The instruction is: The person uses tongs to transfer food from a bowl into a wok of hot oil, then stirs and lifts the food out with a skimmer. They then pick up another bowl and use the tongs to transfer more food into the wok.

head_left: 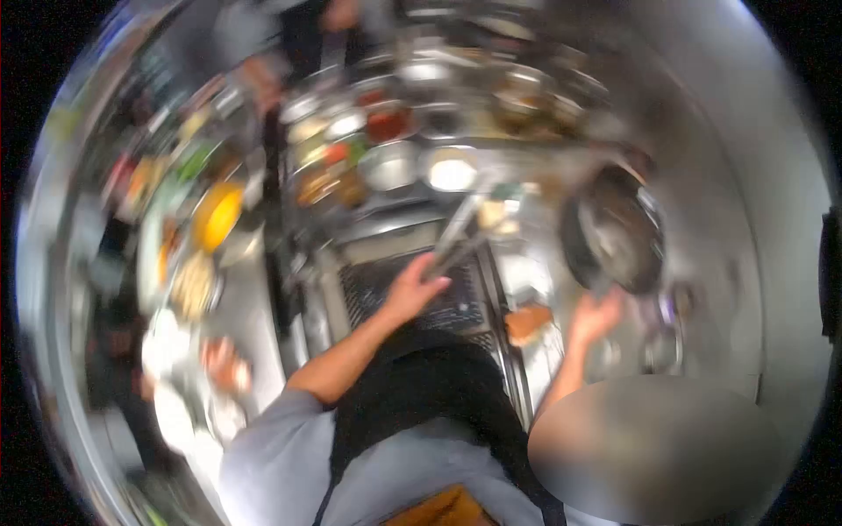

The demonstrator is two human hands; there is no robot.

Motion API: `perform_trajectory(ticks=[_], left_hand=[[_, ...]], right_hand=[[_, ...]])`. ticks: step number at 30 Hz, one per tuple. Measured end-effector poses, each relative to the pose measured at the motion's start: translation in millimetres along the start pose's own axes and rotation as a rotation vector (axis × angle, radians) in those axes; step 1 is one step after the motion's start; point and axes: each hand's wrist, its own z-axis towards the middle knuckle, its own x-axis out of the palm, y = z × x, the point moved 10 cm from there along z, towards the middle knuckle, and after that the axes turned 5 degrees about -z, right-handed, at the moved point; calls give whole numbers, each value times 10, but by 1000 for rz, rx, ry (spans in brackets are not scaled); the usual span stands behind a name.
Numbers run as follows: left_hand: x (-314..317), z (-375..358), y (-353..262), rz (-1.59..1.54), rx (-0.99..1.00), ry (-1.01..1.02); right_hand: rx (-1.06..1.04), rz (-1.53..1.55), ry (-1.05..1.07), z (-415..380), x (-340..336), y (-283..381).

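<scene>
My left hand (417, 287) is closed around the handle of a long metal utensil (460, 230), which reaches toward a metal bowl holding something white (452, 171). The utensil's far end is blurred. My right hand (596, 316) grips the handle of a dark wok (614, 235), held tilted over the steel cooking station on the right. Both arms stretch forward from my grey shirt and black apron. The left hand hovers above a dark grate (373, 294).
Several metal bowls of sauces and ingredients (388, 123) crowd the counter beyond the grate. A yellow bowl (217, 215) and plates of food (195, 285) line the left counter. Another person (303, 35) stands at the far side, and another hand (224, 364) shows at left.
</scene>
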Motion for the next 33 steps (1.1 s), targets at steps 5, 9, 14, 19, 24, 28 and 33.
perform_trajectory(ticks=[5, 9, 14, 19, 24, 28, 33], left_hand=[[-563, -974, -81, -522, -307, 118], [-1183, -1301, -51, -483, -31, -206], [-2107, -2211, 48, -444, -105, -506], [-2966, -3194, 86, -260, -38, -801], [-3453, -3716, -84, -134, -243, -938], [-3674, -3863, 72, -131, -205, -993], [-3884, -4004, 34, -4, -219, -972]], right_hand=[[-78, 534, 249, -558, -52, 1146], [-177, 857, 863, -1619, 706, 2192], [-565, 794, 1570, -3072, 384, 4105], [-1241, 1154, 1712, -4734, -792, 5553], [-883, 885, 2659, -6677, -1014, 5619], [-463, 228, 2493, -7136, -1206, 5789], [-1857, 610, 1598, -7129, -1422, 6083]])
